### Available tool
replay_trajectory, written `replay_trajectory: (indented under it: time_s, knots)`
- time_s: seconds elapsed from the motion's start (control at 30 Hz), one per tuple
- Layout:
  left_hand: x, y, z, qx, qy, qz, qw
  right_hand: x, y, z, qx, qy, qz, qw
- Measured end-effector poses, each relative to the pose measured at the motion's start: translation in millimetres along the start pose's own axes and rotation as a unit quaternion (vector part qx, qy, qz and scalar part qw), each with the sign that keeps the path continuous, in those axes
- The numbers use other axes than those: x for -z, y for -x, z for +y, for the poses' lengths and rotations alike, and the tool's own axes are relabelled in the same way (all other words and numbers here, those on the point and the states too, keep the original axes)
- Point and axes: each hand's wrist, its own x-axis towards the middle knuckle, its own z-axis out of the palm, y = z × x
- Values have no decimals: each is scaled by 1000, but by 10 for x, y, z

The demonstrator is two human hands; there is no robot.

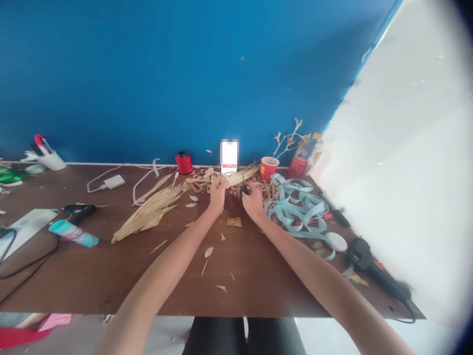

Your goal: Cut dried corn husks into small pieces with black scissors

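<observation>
My left hand [219,191] pinches one end of a pale dried corn husk [242,176] near the back of the brown table. In my right hand [253,199] is a pair of dark-handled scissors [243,190], their blades up against the husk. Whether the blades are apart I cannot make out. Shredded husk scraps [205,180] lie heaped behind both hands. A bundle of long husks [151,209] rests to the left of my left hand. Small cut pieces, among them a leaf-shaped one [209,252], are scattered in front.
A lit phone [229,155] leans on the blue wall. Right of my hands stand a red paper cup [269,167] and a tangle of light-blue ribbon [301,204]. Glue guns lie right [373,266] and left [78,213]. A white charger [114,182] trails its cable.
</observation>
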Motion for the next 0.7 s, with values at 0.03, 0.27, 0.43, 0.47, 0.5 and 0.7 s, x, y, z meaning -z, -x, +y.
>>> replay_trajectory:
  time_s: [0.03, 0.27, 0.43, 0.47, 0.5, 0.7]
  knots:
    - [6, 1, 2, 7, 5, 6, 1000, 2, -2, 5, 0, 21, 3, 1000]
    - [-78, -57, 20, 50, 8, 38, 998, 2, -4, 14, 17, 64, 0, 998]
    - [-289, -165, -63, 57, 86, 98, 990, 5, 0, 27, 19, 39, 1, 999]
    - [-322, -167, -95, 60, 95, 87, 990, 5, 1, 30, 21, 32, 4, 999]
    - [-343, -163, -127, 65, 97, 69, 991, 5, 0, 34, 22, 27, 7, 999]
    - [-292, -116, -201, 83, 94, 33, 992, -1, -7, 45, 19, 4, 12, 1000]
